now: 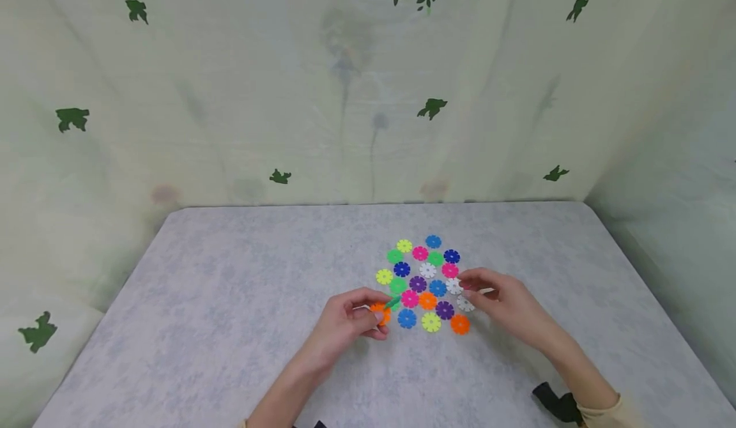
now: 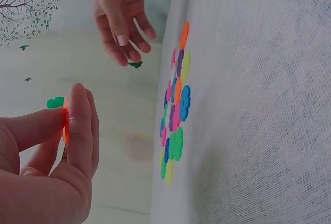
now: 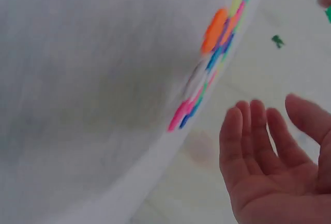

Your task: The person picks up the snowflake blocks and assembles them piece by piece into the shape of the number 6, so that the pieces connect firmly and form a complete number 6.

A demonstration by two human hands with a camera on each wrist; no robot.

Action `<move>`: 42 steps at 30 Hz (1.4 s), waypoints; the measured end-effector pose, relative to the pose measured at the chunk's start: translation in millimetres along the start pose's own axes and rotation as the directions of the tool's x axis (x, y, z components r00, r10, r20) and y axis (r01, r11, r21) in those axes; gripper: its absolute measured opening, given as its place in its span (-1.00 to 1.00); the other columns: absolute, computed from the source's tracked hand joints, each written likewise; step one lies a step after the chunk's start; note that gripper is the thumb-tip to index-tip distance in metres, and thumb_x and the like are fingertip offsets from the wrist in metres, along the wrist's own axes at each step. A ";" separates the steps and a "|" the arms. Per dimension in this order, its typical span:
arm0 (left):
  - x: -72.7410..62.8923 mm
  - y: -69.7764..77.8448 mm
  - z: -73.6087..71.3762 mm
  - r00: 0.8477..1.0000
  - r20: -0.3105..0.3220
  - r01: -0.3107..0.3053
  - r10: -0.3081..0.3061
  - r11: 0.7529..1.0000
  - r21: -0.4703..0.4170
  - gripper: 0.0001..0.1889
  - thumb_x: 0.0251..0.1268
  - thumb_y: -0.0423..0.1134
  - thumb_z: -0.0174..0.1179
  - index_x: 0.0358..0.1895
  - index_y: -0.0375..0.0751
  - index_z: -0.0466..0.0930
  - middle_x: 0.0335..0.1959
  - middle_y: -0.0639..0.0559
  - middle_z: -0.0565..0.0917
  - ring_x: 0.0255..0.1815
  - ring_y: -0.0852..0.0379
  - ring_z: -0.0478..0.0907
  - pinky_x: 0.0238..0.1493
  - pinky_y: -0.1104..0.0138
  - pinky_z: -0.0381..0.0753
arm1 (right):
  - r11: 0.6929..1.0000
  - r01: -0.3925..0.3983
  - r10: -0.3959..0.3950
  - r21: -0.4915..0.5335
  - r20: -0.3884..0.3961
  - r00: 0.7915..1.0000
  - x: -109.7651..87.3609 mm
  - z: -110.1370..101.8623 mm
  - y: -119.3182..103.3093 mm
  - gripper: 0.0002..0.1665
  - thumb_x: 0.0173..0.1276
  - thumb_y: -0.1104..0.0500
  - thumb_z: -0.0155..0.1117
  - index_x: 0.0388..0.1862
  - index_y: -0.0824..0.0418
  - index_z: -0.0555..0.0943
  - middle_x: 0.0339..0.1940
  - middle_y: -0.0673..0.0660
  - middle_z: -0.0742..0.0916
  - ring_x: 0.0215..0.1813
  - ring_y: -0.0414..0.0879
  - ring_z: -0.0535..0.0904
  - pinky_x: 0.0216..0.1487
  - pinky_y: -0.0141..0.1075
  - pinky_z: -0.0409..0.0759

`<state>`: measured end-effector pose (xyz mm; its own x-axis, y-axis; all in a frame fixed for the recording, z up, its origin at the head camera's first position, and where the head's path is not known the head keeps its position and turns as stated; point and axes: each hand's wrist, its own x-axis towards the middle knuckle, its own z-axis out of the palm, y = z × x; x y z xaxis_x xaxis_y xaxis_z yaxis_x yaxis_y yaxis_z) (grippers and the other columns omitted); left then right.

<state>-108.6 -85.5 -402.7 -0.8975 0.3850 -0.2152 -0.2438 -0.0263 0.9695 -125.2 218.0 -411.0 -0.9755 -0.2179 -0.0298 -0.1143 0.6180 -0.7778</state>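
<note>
My left hand [image 1: 351, 316] pinches an orange notched flower disc [image 1: 379, 313] between thumb and fingers. A green disc [image 1: 393, 302] juts out from the orange one at an angle, seemingly joined to it. In the left wrist view both hang above the table, the green disc [image 2: 55, 102] beyond the thumb. My right hand [image 1: 506, 303] hovers at the right side of the spread of discs, beside a white disc [image 1: 454, 286]. Its fingers [image 3: 234, 141] are loosely bent and hold nothing in the right wrist view.
Several flat flower discs lie loosely spread on the grey table [image 1: 230, 300], among them a purple disc [image 1: 444, 310], a yellow disc [image 1: 431, 322] and a blue disc [image 1: 407, 318]. A pale curtain [image 1: 230, 96] with leaf prints hangs behind the table's far edge.
</note>
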 end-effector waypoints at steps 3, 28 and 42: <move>1.0 1.5 -2.0 1.000 -0.009 -0.006 0.006 1.000 0.001 -0.69 0.33 -0.49 0.07 0.10 -0.34 0.60 0.08 -0.32 0.56 -0.34 -0.04 0.68 -0.14 0.18 0.68 | 0.995 0.015 -0.008 -0.094 0.075 0.997 6.3 -11.8 10.6 -0.62 0.39 0.24 0.29 0.18 0.20 0.58 0.01 0.07 0.69 0.01 -0.03 0.58 0.00 -0.13 0.62; 3.1 0.4 -16.0 0.997 -0.059 -0.035 0.042 0.993 0.113 -0.73 0.30 -0.43 0.21 0.05 -0.28 0.64 -0.15 -0.12 0.68 -0.24 -0.10 0.52 -0.27 0.31 0.54 | 0.968 0.077 -0.048 -0.237 0.125 0.991 39.1 -13.5 44.9 -0.69 0.22 0.32 0.42 -0.06 0.09 0.66 -0.16 0.01 0.61 -0.24 -0.08 0.44 -0.26 -0.29 0.51; 0.6 0.1 -15.4 0.997 -0.060 -0.053 0.058 0.996 0.073 -0.71 0.30 -0.47 0.19 0.08 -0.31 0.64 -0.28 -0.12 0.67 -0.41 0.04 0.52 -0.28 0.34 0.56 | 0.979 -0.013 0.015 -0.204 0.006 1.000 22.1 -10.8 23.4 -0.74 0.33 0.41 0.25 -0.12 0.08 0.62 -0.19 0.03 0.68 -0.21 -0.05 0.58 -0.17 -0.18 0.65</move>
<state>-114.8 -99.4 -404.6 -0.9304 0.3270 -0.1655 -0.1681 0.0204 0.9856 -151.4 235.8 -423.2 -0.9759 -0.2135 -0.0452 -0.1373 0.7618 -0.6331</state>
